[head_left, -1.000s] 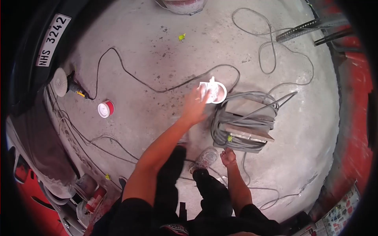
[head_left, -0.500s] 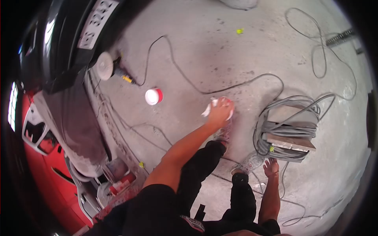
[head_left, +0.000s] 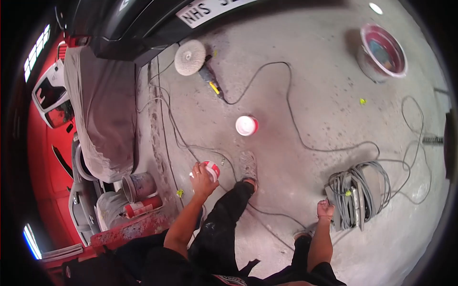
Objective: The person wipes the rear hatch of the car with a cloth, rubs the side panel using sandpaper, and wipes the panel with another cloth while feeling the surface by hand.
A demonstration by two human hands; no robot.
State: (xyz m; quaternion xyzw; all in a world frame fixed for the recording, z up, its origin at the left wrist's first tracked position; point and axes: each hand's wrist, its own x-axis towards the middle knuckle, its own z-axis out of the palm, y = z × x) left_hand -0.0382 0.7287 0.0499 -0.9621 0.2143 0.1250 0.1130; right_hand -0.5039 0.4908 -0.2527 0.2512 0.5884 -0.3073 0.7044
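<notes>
My left hand (head_left: 203, 181) is wrapped round a small red-and-white tub (head_left: 211, 170), held above the floor at the left of my legs; something white shows beside the fingers. My right hand (head_left: 325, 209) has its fingers curled, close to the bundle of grey cable (head_left: 344, 200) wound round a block; whether it holds anything is too small to make out. A second red tub with a white top (head_left: 246, 125) stands on the floor ahead of my shoe.
A polisher with a round pad (head_left: 190, 57) lies below the dark car's bumper. A bucket (head_left: 381, 53) stands at the upper right. Cables cross the floor. At the left are a grey-covered object (head_left: 102, 109), another bucket (head_left: 139, 186) and a red cylinder (head_left: 143, 207).
The view has swung left. My left hand has taken hold of the tub from beside the cable bundle and carried it left, past the other tub. My right hand has stayed near the bundle.
</notes>
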